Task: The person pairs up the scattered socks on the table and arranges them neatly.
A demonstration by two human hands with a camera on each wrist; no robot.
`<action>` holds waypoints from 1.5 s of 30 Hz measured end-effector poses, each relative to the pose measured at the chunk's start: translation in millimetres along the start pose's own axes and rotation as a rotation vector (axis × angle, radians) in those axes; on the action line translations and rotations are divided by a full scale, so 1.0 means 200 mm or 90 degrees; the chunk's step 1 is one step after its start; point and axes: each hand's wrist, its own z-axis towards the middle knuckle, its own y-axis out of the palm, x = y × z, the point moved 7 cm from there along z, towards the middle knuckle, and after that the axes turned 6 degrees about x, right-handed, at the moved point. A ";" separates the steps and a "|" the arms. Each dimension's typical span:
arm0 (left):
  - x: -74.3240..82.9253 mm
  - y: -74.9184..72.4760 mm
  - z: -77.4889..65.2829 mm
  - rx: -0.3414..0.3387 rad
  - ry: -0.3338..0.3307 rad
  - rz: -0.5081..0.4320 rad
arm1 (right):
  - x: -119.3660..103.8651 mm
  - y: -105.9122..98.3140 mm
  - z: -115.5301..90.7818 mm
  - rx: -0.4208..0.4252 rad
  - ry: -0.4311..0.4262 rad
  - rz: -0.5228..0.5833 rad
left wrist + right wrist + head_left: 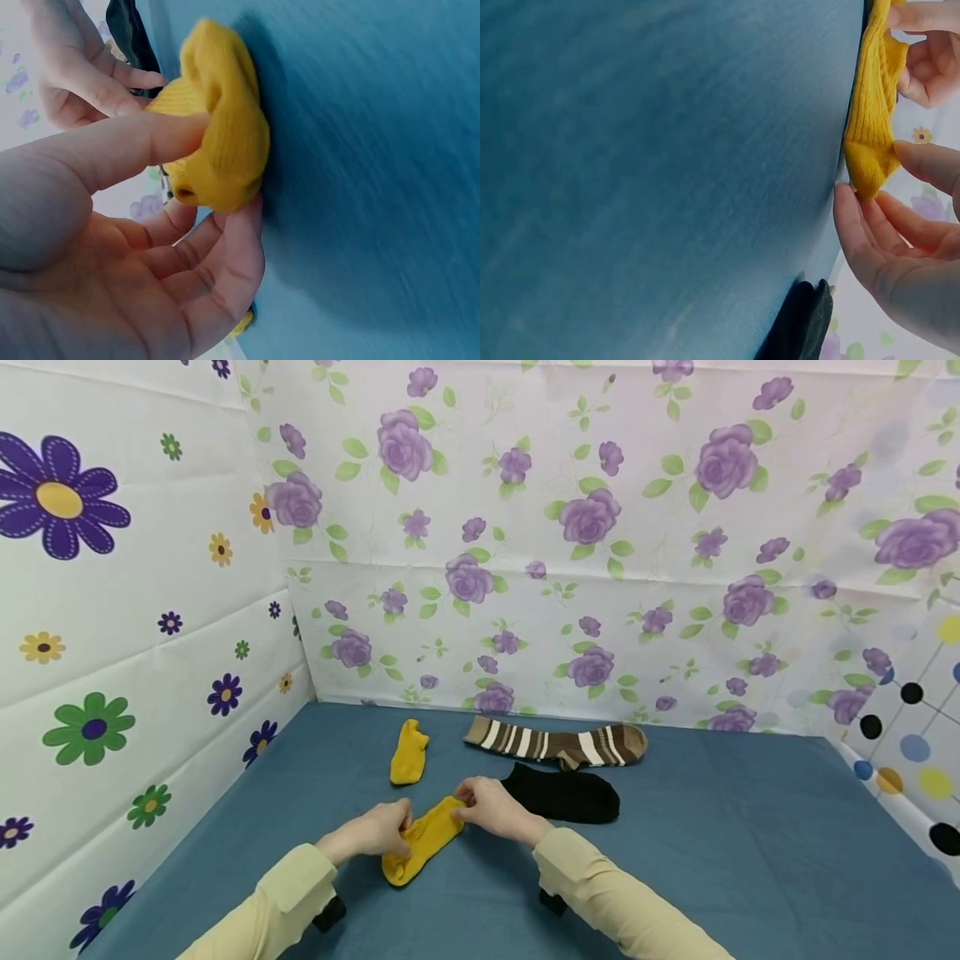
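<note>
A yellow sock (429, 842) lies slantwise on the blue cloth between both hands. My left hand (375, 831) holds its near part, thumb pressed on top and fingers at the opposite edge, as the left wrist view shows. My right hand (495, 810) pinches the far tip; in the right wrist view that tip of the yellow sock (870, 169) sits between thumb and fingers, with ribbed knit running up from it. A second yellow sock (409, 753) lies flat just beyond the left hand. Right beside the right hand is a black sock (566, 795).
Behind the black sock lies a brown sock with white stripes (551, 743). The blue cloth (735, 843) covers the table. A purple-rose sheet (525, 527) rises along the back edge, and a flowered sheet (150, 693) along the left.
</note>
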 end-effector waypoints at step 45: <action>0.14 -0.04 0.09 0.036 0.136 -0.046 | 0.08 -0.18 -0.10 0.046 0.063 0.187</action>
